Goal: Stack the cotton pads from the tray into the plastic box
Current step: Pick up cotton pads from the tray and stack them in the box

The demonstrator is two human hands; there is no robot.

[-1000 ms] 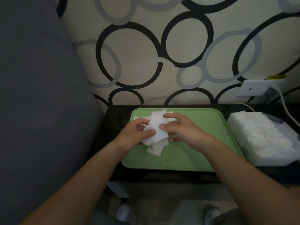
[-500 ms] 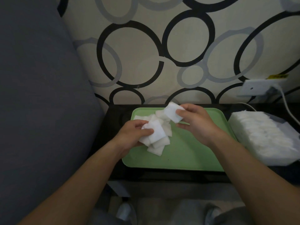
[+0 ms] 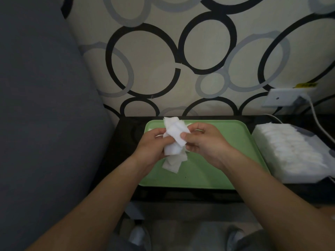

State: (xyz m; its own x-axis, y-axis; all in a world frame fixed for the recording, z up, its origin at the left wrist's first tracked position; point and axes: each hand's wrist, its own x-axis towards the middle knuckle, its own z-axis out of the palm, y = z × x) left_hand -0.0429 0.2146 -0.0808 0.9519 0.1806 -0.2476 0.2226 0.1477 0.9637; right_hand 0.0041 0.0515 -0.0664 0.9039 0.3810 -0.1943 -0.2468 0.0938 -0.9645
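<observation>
Left grip, right grip, pads between

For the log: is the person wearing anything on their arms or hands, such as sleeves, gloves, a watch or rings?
Nothing worn shows. The left hand and right hand are bare, without gloves, and both forearms are uncovered down to the frame's lower edge, so no sleeves appear. No watch or bracelet is seen at either wrist. The dim light leaves rings uncertain.

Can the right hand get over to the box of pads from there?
Probably yes. The plastic box sits just right of the green tray, and nothing stands between it and the right hand, which pinches cotton pads.
</observation>
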